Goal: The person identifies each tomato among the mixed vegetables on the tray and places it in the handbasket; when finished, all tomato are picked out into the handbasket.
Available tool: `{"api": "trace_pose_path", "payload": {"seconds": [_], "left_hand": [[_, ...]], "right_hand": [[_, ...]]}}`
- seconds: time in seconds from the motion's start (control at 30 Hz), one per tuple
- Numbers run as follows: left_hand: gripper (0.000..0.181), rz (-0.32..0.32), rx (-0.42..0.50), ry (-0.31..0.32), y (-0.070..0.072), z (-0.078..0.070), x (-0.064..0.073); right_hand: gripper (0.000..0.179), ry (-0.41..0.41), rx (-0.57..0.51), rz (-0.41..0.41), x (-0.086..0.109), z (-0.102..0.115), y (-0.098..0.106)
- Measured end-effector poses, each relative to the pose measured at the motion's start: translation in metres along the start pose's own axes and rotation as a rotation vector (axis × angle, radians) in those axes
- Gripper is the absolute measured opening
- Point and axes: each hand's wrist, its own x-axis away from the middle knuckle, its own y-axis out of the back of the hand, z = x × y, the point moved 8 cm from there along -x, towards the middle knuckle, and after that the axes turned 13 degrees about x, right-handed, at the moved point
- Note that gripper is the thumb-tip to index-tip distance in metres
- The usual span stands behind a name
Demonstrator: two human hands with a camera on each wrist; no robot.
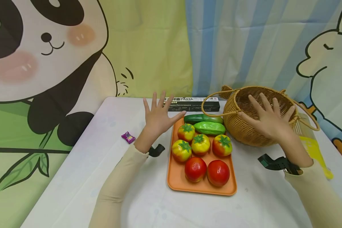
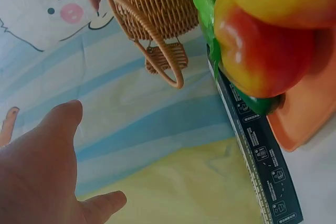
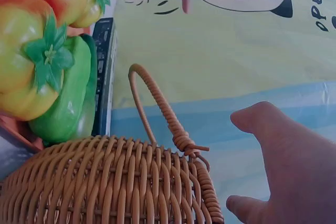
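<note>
My left hand (image 1: 156, 118) is raised with fingers spread, holding nothing, near the upper left of an orange tray (image 1: 199, 188). Fingers also splayed, my right hand (image 1: 270, 122) hovers in front of the wicker basket (image 1: 239, 126) and overlaps its opening in the head view. On the tray lie two red tomatoes (image 1: 195, 169), several yellow-red tomatoes (image 1: 200, 144) with green leaf tops, a light green cucumber (image 1: 209, 128) and a darker green one (image 1: 202, 118). The right wrist view shows the basket's woven side (image 3: 105, 187) below and left of the right hand (image 3: 299, 166).
A black pasta box (image 1: 193, 105) lies along the table's back edge behind the tray. A purple wrapped candy (image 1: 128, 137) sits left of the left forearm. Something yellow and flat (image 1: 314, 152) lies partly behind the right forearm. Printed curtains hang behind the table.
</note>
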Motion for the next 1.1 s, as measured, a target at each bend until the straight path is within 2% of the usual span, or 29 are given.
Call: {"api": "trace_pose_path", "payload": {"seconds": [0.33, 0.73, 1.1], "left_hand": [[0.088, -0.027, -0.048, -0.085, -0.003, -0.012, 0.020], [0.085, -0.060, -0.078, -0.202, -0.003, -0.033, 0.048], [0.084, -0.072, -0.066, -0.282, -0.009, -0.036, 0.073]], "right_hand": [[0.088, 0.031, 0.004, -0.045, 0.010, 0.016, 0.005], [0.083, 0.086, -0.020, -0.129, 0.035, 0.031, 0.007], [0.084, 0.155, -0.029, -0.188, 0.054, 0.043, 0.000]]}}
